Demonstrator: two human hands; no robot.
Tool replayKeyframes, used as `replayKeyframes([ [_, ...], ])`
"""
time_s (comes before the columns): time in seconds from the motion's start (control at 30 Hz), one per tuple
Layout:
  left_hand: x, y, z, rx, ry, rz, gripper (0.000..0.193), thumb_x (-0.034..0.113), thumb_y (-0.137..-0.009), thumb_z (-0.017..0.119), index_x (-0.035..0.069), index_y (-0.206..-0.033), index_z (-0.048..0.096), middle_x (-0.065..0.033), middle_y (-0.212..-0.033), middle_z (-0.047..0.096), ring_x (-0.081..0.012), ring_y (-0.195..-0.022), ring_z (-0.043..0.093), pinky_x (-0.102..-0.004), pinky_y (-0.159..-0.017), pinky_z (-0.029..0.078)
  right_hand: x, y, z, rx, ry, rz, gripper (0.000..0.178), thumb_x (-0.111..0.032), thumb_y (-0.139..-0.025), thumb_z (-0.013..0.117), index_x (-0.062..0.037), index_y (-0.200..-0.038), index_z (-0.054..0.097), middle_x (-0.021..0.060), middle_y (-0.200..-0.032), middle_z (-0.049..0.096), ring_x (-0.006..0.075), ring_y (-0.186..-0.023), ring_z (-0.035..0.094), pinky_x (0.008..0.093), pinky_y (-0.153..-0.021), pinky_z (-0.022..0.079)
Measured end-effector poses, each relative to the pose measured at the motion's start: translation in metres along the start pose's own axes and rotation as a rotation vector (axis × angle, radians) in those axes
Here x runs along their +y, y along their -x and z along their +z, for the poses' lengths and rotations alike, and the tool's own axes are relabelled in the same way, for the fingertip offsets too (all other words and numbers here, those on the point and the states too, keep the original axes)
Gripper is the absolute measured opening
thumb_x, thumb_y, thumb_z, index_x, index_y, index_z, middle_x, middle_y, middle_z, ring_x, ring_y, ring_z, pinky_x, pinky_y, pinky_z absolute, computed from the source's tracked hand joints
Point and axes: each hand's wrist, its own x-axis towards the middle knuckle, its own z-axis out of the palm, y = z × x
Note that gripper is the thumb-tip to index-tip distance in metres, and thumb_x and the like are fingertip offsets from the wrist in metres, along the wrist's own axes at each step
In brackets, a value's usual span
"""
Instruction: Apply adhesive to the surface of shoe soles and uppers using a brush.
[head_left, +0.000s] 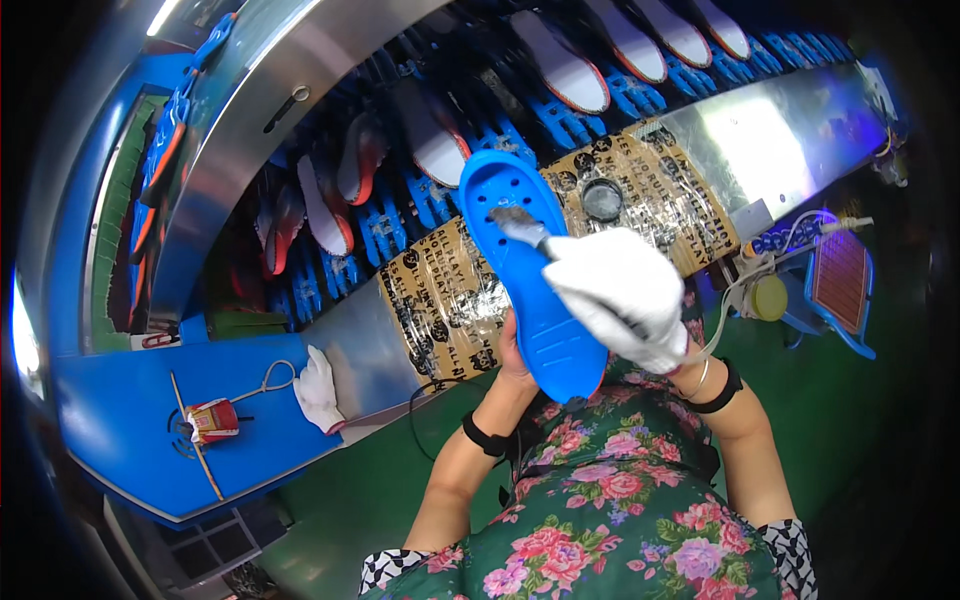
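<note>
A blue shoe sole with a row of small holes at its far end is held up in front of me. My left hand, bare, grips its left edge near the middle, with the fingers mostly hidden beneath it. My right hand, in a white glove, is closed round a small brush. The grey bristles lie against the holed end of the sole; most of the handle is hidden in the glove.
A round dark-rimmed pot sits on the taped cardboard covering the metal ledge. Beyond, blue racks carry several white, red-edged soles. At left, a white glove and a red tin lie on a blue table.
</note>
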Motion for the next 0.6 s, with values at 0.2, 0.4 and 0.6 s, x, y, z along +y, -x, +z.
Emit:
replayKeyframes([
  [0.2, 0.012, -0.022, -0.009, -0.247, 0.496, 0.082, 0.095, 0.078, -0.092, 0.044, 0.013, -0.160, 0.027, -0.0155, -0.157, 0.041, -0.0357, -0.141, 0.045, -0.0551, -0.118, 0.036, 0.004, 0.017, 0.009, 0.033, -0.330, 0.165, 0.021, -0.001, -0.078, 0.079, -0.0046, -0.099, 0.077, 0.0136, -0.098, 0.077, 0.0248, -0.088, 0.073, 0.0372, -0.077, 0.056],
  [0.4, 0.022, -0.037, 0.019, -0.036, -0.028, 0.159, 0.107, 0.082, -0.084, 0.054, 0.007, -0.156, 0.029, -0.0221, -0.150, 0.046, -0.0370, -0.134, 0.051, -0.0549, -0.110, 0.046, -0.003, 0.023, 0.008, -0.084, -0.097, -0.072, 0.024, -0.008, -0.080, 0.077, -0.0087, -0.104, 0.078, 0.0110, -0.106, 0.076, 0.0275, -0.093, 0.073, 0.0383, -0.082, 0.057],
  [0.6, 0.031, -0.039, 0.031, -0.082, 0.265, 0.197, 0.110, 0.083, -0.082, 0.056, 0.007, -0.156, 0.027, -0.0238, -0.150, 0.046, -0.0429, -0.129, 0.054, -0.0591, -0.108, 0.046, 0.006, 0.026, 0.003, -0.047, -0.155, 0.020, 0.026, -0.007, -0.081, 0.076, -0.0079, -0.107, 0.077, 0.0108, -0.108, 0.076, 0.0277, -0.096, 0.072, 0.0393, -0.083, 0.057],
])
